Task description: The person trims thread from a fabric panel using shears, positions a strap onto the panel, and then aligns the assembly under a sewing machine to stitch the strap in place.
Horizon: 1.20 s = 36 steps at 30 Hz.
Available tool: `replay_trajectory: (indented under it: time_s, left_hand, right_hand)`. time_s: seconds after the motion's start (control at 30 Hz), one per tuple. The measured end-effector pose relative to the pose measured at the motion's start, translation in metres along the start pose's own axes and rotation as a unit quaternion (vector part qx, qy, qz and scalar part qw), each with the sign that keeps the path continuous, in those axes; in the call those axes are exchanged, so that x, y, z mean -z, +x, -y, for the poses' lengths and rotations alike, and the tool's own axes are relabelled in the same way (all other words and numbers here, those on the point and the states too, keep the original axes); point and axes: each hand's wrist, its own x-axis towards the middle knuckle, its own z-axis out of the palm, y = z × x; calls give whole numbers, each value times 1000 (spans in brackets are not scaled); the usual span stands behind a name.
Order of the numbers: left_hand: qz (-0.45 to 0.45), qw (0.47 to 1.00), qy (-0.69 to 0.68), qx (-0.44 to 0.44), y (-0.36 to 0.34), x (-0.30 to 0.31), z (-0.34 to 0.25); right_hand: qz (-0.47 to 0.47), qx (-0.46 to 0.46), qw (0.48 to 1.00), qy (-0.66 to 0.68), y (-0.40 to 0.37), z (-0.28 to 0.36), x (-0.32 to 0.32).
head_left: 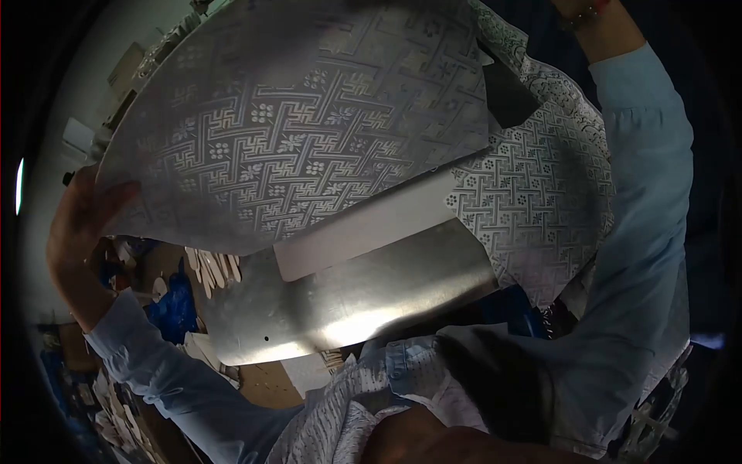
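A large silver-grey sheet (309, 131) with an interlocking key-and-flower pattern is held up across the upper middle of the view. My left hand (73, 224) grips its left edge, thumb on the near face and fingers behind. At the top right my right wrist (591, 27) wears a bracelet; the fingers are cut off by the frame, so what they hold cannot be seen. Below the sheet lie a pale flat strip (363, 224) and a shiny metal plate (355, 298) with a small hole. A second patterned piece (533, 193) hangs or lies to the right.
Several pale wooden sticks (212, 271) lie left of the metal plate, near a crumpled blue plastic bag (174, 309). More pale pieces (120, 414) are heaped at lower left. A dark angular piece (508, 94) shows between the two patterned pieces.
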Motion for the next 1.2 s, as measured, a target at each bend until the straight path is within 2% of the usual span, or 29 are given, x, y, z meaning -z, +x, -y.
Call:
replay_trajectory:
  time_s: [0.03, 0.07, 0.13, 0.17, 0.33, 0.4, 0.47, 0.5, 0.53, 0.57, 0.6, 0.7, 0.77, 0.87, 1.03, 1.1, 1.2]
  left_hand:
    - [-35, 997, -38, 49, 1, 2, 3]
    - [-38, 997, -37, 52, 3, 7, 3]
    - [-130, 979, -8, 158, 6, 20, -3]
    - [-135, 977, -4, 168, 6, 23, -2]
    - [-102, 994, -30, -13, 22, 31, 13]
    - [-19, 998, -58, 16, 52, -8, 15]
    - [91, 993, -56, -58, 84, -70, 16]
    - [130, 990, -15, -59, 92, -103, 13]
    - [168, 984, 26, -59, 97, -135, 10]
    - [124, 985, 80, -85, 96, -170, 9]
    - [82, 981, 134, -111, 92, -203, 10]
    - [40, 984, 151, -86, 85, -267, 33]
    - [-93, 963, 165, -193, 84, -287, 50]
    - [-94, 969, 129, -186, 86, -301, 70]
    - [-63, 976, 88, -189, 103, -307, 87]
    - [-71, 976, 100, -182, 110, -308, 89]
    - [-82, 963, 146, -213, 119, -306, 89]
  right_hand:
    - [-1, -10, 1000, -1, 3, -5, 4]
    - [0, -16, 1000, 0, 10, -11, 9]
    - [0, -18, 1000, 2, 29, -22, 16]
    - [2, -17, 1000, 4, 41, -28, 18]
    - [9, -32, 999, 1, 90, -53, 39]
    - [13, -51, 999, -4, 99, -63, 45]
    - [18, -62, 998, -15, 117, -67, 54]
    - [16, 20, 999, -33, 129, -103, 22]
    - [-38, 36, 997, -53, 132, -121, -18]
    - [-96, 58, 985, -133, 133, -153, -63]
    - [-89, 43, 992, -80, 130, -161, -89]
    - [-97, 21, 991, -94, 111, -168, -141]
    - [-231, 98, 949, -193, 104, -173, -164]
    - [-240, 96, 937, -237, 98, -178, -174]
    - [-241, 47, 955, -168, 86, -182, -190]
    - [-259, 38, 955, -141, 86, -191, -189]
    - [-228, 42, 951, -206, 83, -195, -185]
